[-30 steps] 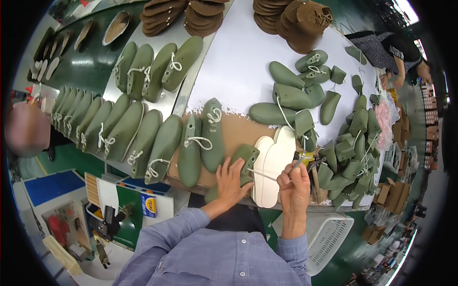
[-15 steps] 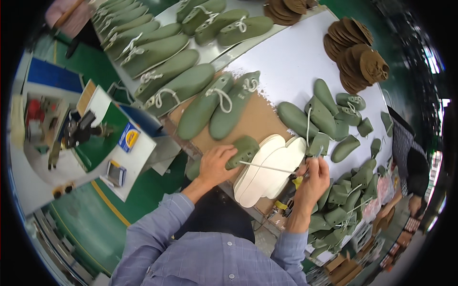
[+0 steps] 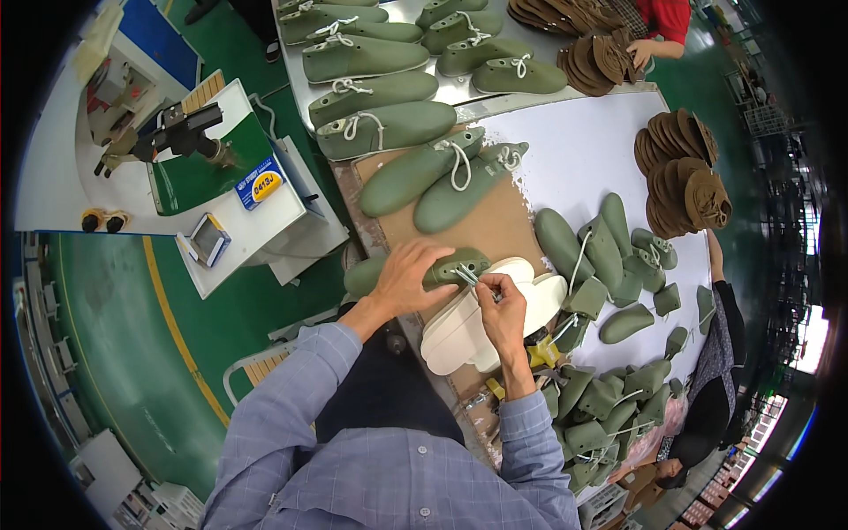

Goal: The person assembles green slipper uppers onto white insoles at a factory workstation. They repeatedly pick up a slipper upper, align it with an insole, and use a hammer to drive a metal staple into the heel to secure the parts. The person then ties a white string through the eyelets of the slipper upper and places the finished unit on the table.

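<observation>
Hands, left (image 3: 408, 276) and right (image 3: 500, 305), lace a green shoe last (image 3: 446, 268) above white insoles (image 3: 468, 331).

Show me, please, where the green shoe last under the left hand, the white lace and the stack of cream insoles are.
Green shoe last (image 3: 459, 262): head view, on its top by the lace holes.
White lace (image 3: 468, 276): head view, on the strand between both hands.
Stack of cream insoles (image 3: 459, 340): head view, on the bare upper face.

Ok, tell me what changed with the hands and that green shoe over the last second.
The right hand, which was holding the white lace stretched out to the side, has come in close to the green shoe and now pinches the lace at its eyelets. The left hand stays clamped on the shoe, which still lies over the cream soles.
</observation>
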A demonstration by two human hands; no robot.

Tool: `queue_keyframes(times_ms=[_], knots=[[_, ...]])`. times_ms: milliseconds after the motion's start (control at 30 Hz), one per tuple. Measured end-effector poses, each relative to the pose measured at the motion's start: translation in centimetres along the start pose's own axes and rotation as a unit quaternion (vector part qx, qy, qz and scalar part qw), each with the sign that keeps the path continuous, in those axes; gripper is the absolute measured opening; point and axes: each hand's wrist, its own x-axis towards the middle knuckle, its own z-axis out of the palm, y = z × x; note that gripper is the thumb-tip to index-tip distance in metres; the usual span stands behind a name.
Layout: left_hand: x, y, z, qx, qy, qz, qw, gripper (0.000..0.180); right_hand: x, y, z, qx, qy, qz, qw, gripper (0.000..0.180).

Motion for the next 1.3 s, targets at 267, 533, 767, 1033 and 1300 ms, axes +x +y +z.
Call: queue_keyframes(times_ms=[267,533,767,1033,1300], knots=[[0.5,0.7,1.0,0.002,0.046,0.068,0.997,0.023,-0.2,-2.7,0.4,0.208,0.003,0.059,0.976,0.018],[1.5,1.3,0.1,0.082,0.057,0.125,0.987,0.020,1.0,-1.9,-1.5,0.262,0.091,0.103,0.955,0.017],[0.3,1.6,-1.4,0.039,0.058,0.006,0.998,0.012,1.7,-0.5,-3.1,0.301,0.073,0.115,0.944,0.022],[0.5,2.7,-1.2,0.019,0.040,-0.052,0.998,0.013,0.9,-1.1,-2.7,0.352,0.022,0.118,0.928,0.029],[0.7,3.3,-1.7,-0.002,0.045,-0.033,0.998,0.020,-1.4,-1.9,-3.8,0.397,0.062,0.127,0.907,0.030]])
